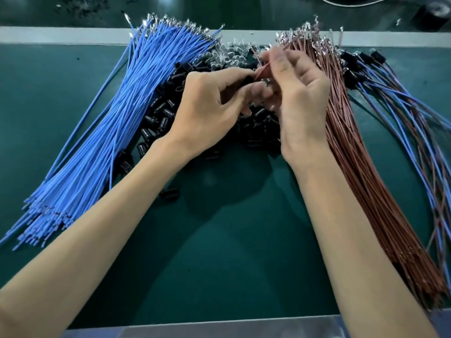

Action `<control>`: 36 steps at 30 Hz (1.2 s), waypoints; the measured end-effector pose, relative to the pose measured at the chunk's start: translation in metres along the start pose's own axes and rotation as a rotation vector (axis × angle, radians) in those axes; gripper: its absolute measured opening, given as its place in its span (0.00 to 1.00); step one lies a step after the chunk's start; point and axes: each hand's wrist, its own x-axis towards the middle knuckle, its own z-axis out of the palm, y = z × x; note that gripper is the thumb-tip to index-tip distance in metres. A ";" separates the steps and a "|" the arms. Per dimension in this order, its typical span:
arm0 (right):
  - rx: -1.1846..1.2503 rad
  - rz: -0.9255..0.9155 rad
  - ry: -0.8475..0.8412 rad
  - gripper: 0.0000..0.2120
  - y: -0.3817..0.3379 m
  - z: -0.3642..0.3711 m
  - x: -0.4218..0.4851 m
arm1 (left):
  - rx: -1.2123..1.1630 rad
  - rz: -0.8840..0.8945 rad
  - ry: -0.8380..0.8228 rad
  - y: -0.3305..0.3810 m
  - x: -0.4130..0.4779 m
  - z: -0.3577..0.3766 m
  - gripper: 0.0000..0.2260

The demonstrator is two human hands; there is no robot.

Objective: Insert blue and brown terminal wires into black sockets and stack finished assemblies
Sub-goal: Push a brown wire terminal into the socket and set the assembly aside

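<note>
1. Head view is looking down at my two hands working over a green mat [231,240].
2. My left hand [207,111] is curling its fingers around one black socket [247,79] and holding it up above the heap.
3. My right hand [300,93] is pinching a thin brown wire [263,69] between thumb and finger, with the wire's end right at the socket. This hand is looking blurry, so I cannot tell if the end is going inside yet.
4. Loose blue wires [117,113] are lying in a big fan on my left, and loose brown wires [361,154] are lying in a fan on my right.
5. More black sockets [161,106] are sitting in a heap between the two fans, under my hands.
6. Finished assemblies [390,98], with blue and brown wires going into black ends, are piling up at the far right.
7. I am thinking the job is only partly done. A small stack is sitting there, but lots of loose wires and sockets are waiting for me.
</note>
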 end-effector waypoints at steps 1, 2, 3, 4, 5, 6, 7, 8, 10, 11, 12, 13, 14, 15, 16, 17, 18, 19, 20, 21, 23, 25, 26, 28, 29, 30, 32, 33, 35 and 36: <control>0.044 0.022 0.018 0.06 0.000 0.000 0.001 | -0.018 -0.004 -0.003 0.000 0.000 0.000 0.09; 0.062 0.036 0.028 0.06 0.001 0.000 0.001 | -0.032 -0.012 -0.007 -0.001 -0.001 0.000 0.09; 0.049 0.041 0.029 0.06 0.001 0.000 0.001 | -0.038 -0.024 -0.015 -0.003 -0.003 0.000 0.09; 0.012 0.035 0.019 0.06 0.002 0.000 0.001 | -0.042 -0.035 -0.025 -0.004 -0.004 0.000 0.09; -0.043 0.014 0.004 0.06 0.003 0.000 0.001 | -0.048 -0.045 -0.030 -0.005 -0.005 0.000 0.09; -0.121 -0.016 -0.016 0.06 0.004 -0.001 0.001 | -0.054 -0.050 -0.031 -0.006 -0.006 -0.001 0.09; -0.217 -0.046 -0.037 0.06 0.004 -0.001 0.001 | -0.053 -0.050 -0.030 -0.006 -0.005 -0.002 0.09; -0.306 -0.065 -0.057 0.05 0.005 -0.001 0.001 | -0.048 -0.048 -0.031 -0.006 -0.005 -0.003 0.09; -0.358 -0.063 -0.081 0.04 0.006 -0.002 0.000 | -0.056 -0.058 -0.039 -0.005 -0.005 -0.003 0.10; -0.316 -0.046 -0.081 0.03 0.005 -0.003 0.001 | -0.073 -0.070 -0.041 -0.005 -0.005 -0.004 0.10; -0.239 -0.019 -0.071 0.02 0.003 -0.004 0.001 | -0.093 -0.082 -0.042 -0.005 -0.005 -0.004 0.10; -0.140 0.015 -0.049 0.02 0.002 -0.005 0.002 | -0.108 -0.091 -0.045 -0.004 -0.006 -0.004 0.10; -0.047 0.041 -0.025 0.03 0.000 -0.006 0.003 | -0.116 -0.095 -0.052 -0.003 -0.006 -0.004 0.10; 0.007 0.052 -0.010 0.04 -0.001 -0.008 0.004 | -0.122 -0.095 -0.059 -0.002 -0.007 -0.005 0.09; 0.009 0.048 -0.011 0.05 -0.001 -0.009 0.005 | -0.133 -0.097 -0.065 -0.001 -0.007 -0.004 0.09; -0.035 0.035 -0.031 0.06 0.000 -0.009 0.004 | -0.152 -0.101 -0.069 0.000 -0.008 -0.004 0.09; -0.107 0.017 -0.064 0.06 0.001 -0.008 0.003 | -0.174 -0.105 -0.068 0.000 -0.009 -0.005 0.09; -0.183 -0.001 -0.098 0.05 0.002 -0.006 0.002 | -0.195 -0.109 -0.066 0.000 -0.009 -0.005 0.09; -0.240 -0.018 -0.125 0.05 0.002 -0.005 0.001 | -0.211 -0.116 -0.064 0.001 -0.009 -0.005 0.10; -0.257 -0.026 -0.141 0.04 0.003 -0.004 0.000 | -0.222 -0.123 -0.060 0.001 -0.008 -0.005 0.10; -0.159 0.016 -0.142 0.01 0.001 -0.003 0.001 | -0.235 -0.132 -0.050 0.001 -0.008 -0.005 0.10; 0.010 0.076 -0.087 0.01 -0.002 -0.004 0.003 | -0.239 -0.146 -0.048 0.003 -0.008 -0.006 0.10; 0.068 0.090 -0.049 0.02 -0.003 -0.004 0.003 | -0.236 -0.148 -0.052 0.004 -0.009 -0.006 0.10; 0.061 0.100 -0.024 0.06 -0.004 -0.004 0.003 | -0.235 -0.146 -0.063 0.006 -0.009 -0.006 0.09; 0.023 0.111 -0.053 0.07 -0.004 -0.004 0.003 | -0.253 -0.154 -0.067 0.008 -0.008 -0.007 0.09; -0.007 0.130 -0.100 0.08 -0.004 -0.003 0.002 | -0.283 -0.170 -0.069 0.009 -0.007 -0.008 0.08; -0.017 0.163 -0.181 0.06 -0.006 -0.004 0.002 | -0.352 -0.233 -0.078 0.012 -0.005 -0.012 0.05; -0.008 0.165 -0.189 0.05 -0.007 -0.005 0.002 | -0.380 -0.277 -0.095 0.014 -0.005 -0.014 0.04; 0.079 0.165 -0.145 0.06 -0.010 -0.005 0.002 | -0.398 -0.350 -0.142 0.017 -0.004 -0.017 0.04; 0.145 0.165 -0.110 0.07 -0.012 -0.006 0.002 | -0.396 -0.369 -0.167 0.018 -0.004 -0.017 0.04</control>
